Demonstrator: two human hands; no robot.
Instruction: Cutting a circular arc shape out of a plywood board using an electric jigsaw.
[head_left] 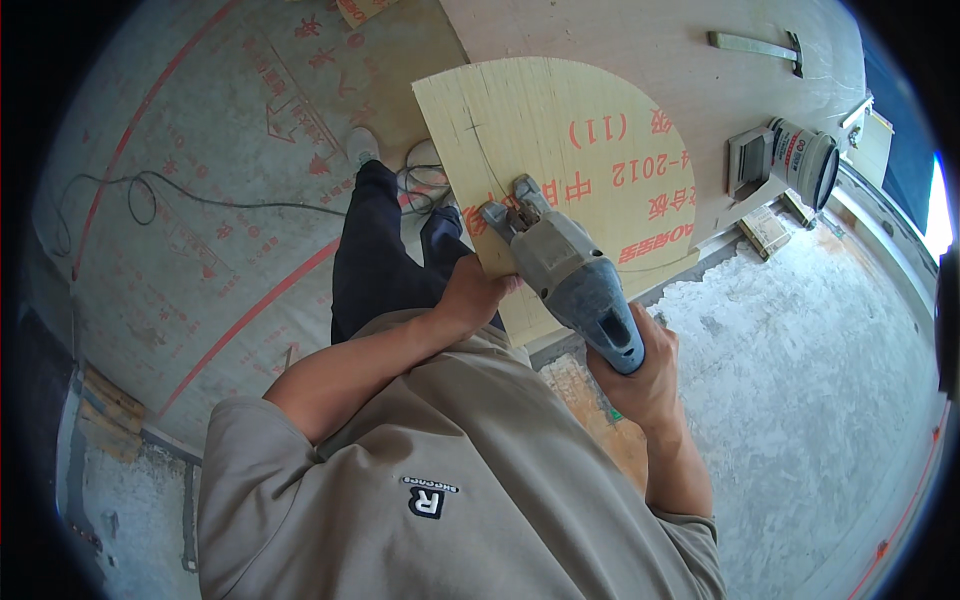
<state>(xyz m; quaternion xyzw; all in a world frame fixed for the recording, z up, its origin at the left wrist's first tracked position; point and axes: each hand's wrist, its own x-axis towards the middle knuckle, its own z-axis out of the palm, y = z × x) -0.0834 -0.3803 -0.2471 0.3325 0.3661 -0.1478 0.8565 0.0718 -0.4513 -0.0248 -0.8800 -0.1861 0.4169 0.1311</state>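
A yellowish plywood board [545, 110] with a curved far edge and red print lies in front of my body. A pencil line curves across its left part. My right hand [640, 370] is wrapped round the rear handle of a grey and blue jigsaw [570, 262]. The tool's forked metal shoe rests on the board near its left edge, on the line; the blade is not clear to see. My left hand [477, 297] grips the board's near left edge beside the tool, with its thumb on top and some fingers hidden.
Beyond the board, a hammer [757, 46] lies on a pale wooden sheet [610, 30]. A white bucket [806, 165] and a grey box-like piece [750, 162] stand at the right, near a small wood block [765, 233]. A dark cable [240, 195] loops over the printed floor covering towards my feet.
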